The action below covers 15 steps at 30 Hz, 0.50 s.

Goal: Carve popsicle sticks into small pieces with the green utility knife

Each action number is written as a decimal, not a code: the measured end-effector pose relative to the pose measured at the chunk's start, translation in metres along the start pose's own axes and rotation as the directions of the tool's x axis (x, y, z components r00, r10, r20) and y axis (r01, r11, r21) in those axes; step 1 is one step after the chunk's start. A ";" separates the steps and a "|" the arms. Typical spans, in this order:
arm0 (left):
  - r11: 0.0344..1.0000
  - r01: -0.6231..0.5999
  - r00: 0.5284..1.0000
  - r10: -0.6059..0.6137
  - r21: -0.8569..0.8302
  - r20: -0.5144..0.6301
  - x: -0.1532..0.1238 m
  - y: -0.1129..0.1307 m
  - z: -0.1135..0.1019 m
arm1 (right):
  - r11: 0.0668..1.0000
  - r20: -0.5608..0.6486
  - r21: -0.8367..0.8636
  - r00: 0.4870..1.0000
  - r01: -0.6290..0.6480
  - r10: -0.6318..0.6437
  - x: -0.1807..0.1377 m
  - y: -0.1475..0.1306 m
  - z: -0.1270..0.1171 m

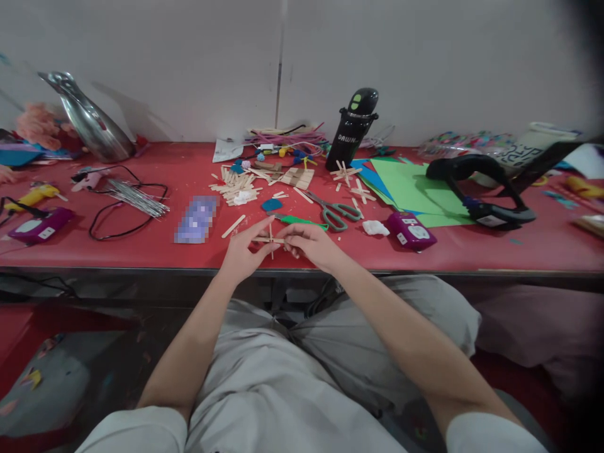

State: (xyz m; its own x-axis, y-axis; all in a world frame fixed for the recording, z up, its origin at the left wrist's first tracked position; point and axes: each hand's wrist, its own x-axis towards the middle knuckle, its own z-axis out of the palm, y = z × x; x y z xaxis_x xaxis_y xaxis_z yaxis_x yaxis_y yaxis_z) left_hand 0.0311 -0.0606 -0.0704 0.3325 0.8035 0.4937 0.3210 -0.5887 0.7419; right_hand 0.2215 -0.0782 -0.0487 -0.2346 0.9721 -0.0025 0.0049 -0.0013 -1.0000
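While both hands pinch the stick cross [271, 240] over the table [141, 248], left hand [244, 251] and right hand [312, 243], I judge assembly underway; next needs steady alignment.

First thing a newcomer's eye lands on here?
Both hands, left hand and right hand, pinch a small cross of wooden sticks at the near edge of the red table. Behind lie a pile of sticks, scissors and green paper.
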 end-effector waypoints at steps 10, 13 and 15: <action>0.999 0.018 1.000 -0.018 0.034 -0.012 0.001 0.000 0.001 | 0.990 -0.017 -0.103 0.995 0.098 -0.100 0.001 0.004 -0.002; 0.999 0.032 0.999 -0.032 0.008 -0.012 0.002 -0.003 0.001 | 0.933 0.022 -0.264 0.969 0.244 -0.247 -0.001 0.004 -0.002; 0.999 0.039 0.999 -0.040 -0.019 -0.009 0.002 -0.005 0.001 | 0.876 0.053 -0.350 0.941 0.331 -0.334 -0.002 0.004 -0.001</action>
State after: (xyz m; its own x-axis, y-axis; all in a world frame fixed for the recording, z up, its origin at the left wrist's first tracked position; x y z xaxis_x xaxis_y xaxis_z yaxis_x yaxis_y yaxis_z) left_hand 0.0308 -0.0564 -0.0732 0.3120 0.8269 0.4679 0.3172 -0.5548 0.7691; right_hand 0.2233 -0.0800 -0.0531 -0.2743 0.9027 0.3315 0.2669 0.4027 -0.8756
